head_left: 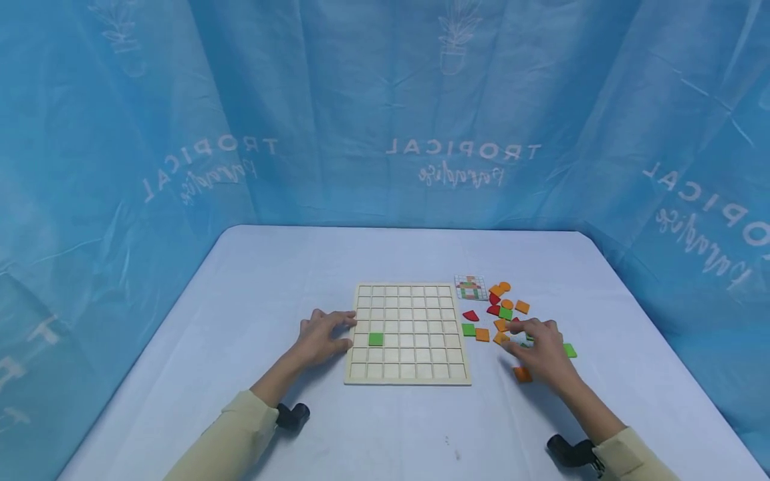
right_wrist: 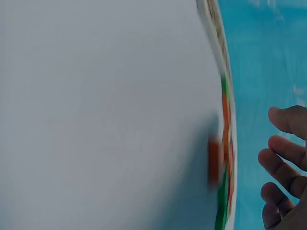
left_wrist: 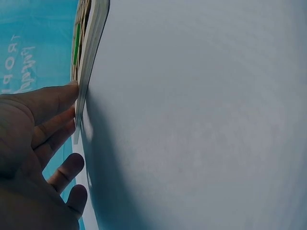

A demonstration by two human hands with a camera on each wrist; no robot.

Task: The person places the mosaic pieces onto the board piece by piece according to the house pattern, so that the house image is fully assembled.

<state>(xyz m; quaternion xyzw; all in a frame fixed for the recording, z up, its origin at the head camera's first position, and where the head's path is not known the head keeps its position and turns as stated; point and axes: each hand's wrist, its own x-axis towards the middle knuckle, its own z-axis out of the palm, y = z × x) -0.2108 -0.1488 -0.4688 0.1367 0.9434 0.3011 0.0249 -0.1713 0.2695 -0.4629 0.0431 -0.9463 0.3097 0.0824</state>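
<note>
A pale gridded board lies on the table, with one green square tile in a cell at its lower left. My left hand touches the board's left edge; in the left wrist view its thumb and fingers lie along that edge. To the board's right, my right hand is over a scatter of coloured tiles, its fingers apart and nothing between them. An orange square lies below its thumb, and another orange tile sits beside the board. The right hand hides some tiles.
A small pattern card lies by the board's upper right corner. Red pieces, orange discs and green squares are spread near it. Blue printed curtains surround the white table.
</note>
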